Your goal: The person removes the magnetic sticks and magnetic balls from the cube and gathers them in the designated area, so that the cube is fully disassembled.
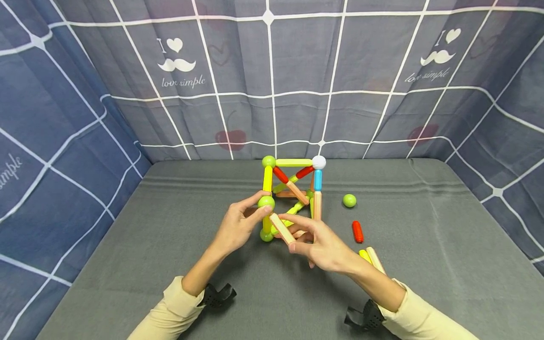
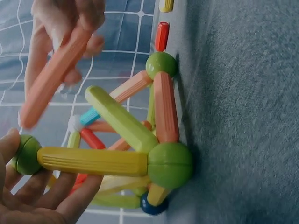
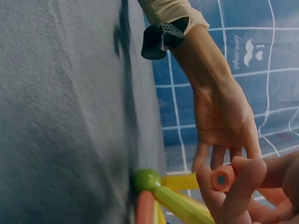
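Observation:
My left hand grips a green ball at a near upper corner of a frame built from rods and balls. Below that ball, a yellow rod runs down to another green ball on the table. Between thumb and fingers, my right hand pinches a peach-coloured rod, held slanted with its far end close beside the gripped ball. In the left wrist view, a lime rod rises at a slant from the lower ball. The right wrist view shows the pinched rod end-on.
Right of the frame lie a loose green ball and a red rod. Nearer my right forearm are a yellow rod and a pale rod. A white ball tops the frame's far right corner. Patterned curtains enclose the grey table.

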### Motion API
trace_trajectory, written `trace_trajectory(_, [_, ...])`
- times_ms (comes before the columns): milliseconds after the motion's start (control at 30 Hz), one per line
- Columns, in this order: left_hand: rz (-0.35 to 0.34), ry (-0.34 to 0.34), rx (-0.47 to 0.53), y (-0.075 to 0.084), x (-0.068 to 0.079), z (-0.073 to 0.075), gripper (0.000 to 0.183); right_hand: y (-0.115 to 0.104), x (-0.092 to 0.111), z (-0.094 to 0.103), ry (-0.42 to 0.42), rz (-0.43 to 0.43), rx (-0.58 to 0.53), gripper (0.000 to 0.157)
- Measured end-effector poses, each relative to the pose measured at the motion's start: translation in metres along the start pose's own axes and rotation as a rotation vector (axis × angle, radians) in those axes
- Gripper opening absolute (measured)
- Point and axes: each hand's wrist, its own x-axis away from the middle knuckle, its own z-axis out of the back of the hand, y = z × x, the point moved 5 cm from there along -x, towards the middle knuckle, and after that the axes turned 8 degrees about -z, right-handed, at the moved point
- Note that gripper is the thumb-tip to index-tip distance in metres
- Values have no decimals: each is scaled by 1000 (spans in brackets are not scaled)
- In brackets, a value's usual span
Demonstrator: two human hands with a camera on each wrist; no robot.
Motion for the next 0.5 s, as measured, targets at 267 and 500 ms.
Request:
trace_trajectory(267, [16, -12, -47, 3, 2, 3, 40, 10, 8, -8, -4, -30, -3, 67])
trace_trajectory(500, [25, -17, -36, -1, 1, 1, 41, 15, 15, 6, 31, -73, -86, 74])
